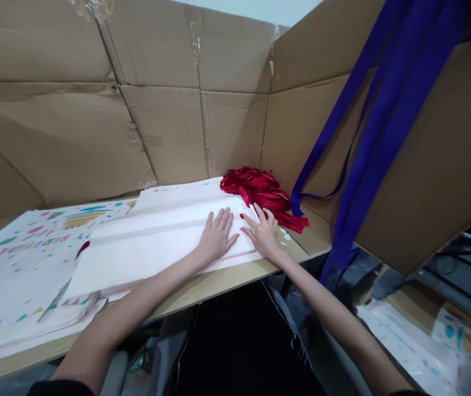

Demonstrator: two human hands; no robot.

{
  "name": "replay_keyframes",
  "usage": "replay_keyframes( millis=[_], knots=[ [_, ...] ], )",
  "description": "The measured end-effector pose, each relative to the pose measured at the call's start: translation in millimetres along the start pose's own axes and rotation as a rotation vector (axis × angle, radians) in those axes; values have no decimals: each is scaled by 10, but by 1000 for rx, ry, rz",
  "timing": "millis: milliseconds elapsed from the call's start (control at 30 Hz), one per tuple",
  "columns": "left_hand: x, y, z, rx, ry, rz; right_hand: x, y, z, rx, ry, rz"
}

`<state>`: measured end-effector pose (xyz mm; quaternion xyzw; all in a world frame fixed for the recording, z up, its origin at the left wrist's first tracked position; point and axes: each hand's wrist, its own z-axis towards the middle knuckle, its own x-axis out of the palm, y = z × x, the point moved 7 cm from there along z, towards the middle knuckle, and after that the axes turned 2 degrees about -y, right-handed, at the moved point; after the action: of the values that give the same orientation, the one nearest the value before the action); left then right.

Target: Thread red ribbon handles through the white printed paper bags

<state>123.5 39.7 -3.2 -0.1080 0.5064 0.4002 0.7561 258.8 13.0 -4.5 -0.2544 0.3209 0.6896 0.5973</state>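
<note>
A white paper sheet, perhaps a folded bag (148, 242), lies across a stack on the table. My left hand (217, 236) rests flat on it with fingers outstretched. Close to the sheet's right end is my right hand (263, 232), its fingers spread and touching the paper. A small red ribbon end (242, 216) shows by its fingertips. Another bit of dark red ribbon (82, 249) sticks out at the sheet's left side. Just behind my right hand lies a heap of red ribbons (260, 190).
Printed birthday paper (25, 275) is stacked at the left. Cardboard walls (156, 126) stand behind and to the right. Long purple straps (377, 143) hang down at the right. Small white scraps (285, 235) lie near the table edge (202, 289). More printed paper (412, 341) is lower right.
</note>
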Motion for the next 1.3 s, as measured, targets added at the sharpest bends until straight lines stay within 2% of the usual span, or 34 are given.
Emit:
replay_keyframes(
  millis=[100,167,267,367,433,633,733,800,933,1000,1100,1300],
  knots=[
    [-23,26,13,-11,12,-28,-78,-423,63,199,12,69],
    [-38,39,23,-26,29,-51,-121,-785,108,329,67,14],
    [-61,44,37,-45,42,-76,-87,-1215,170,377,268,-151],
    [-79,42,47,-61,43,-95,15,-1438,209,362,439,-216],
    [-78,40,51,-67,57,-101,76,-1487,242,353,488,-224],
    [-48,35,53,-74,91,-90,102,-1499,364,424,467,-194],
    [-41,26,45,-72,69,-69,101,-1447,415,405,472,-174],
    [-38,19,37,-66,52,-64,120,-1384,475,339,454,-158],
    [-27,15,31,-55,58,-63,229,-1242,674,115,378,-122],
    [-37,18,41,-54,74,-65,334,-1270,770,98,407,-137],
    [-55,34,79,-70,165,-76,451,-1391,919,139,441,-174],
    [-128,81,217,-42,459,-155,527,-1649,1166,184,466,-191]
  ],
)
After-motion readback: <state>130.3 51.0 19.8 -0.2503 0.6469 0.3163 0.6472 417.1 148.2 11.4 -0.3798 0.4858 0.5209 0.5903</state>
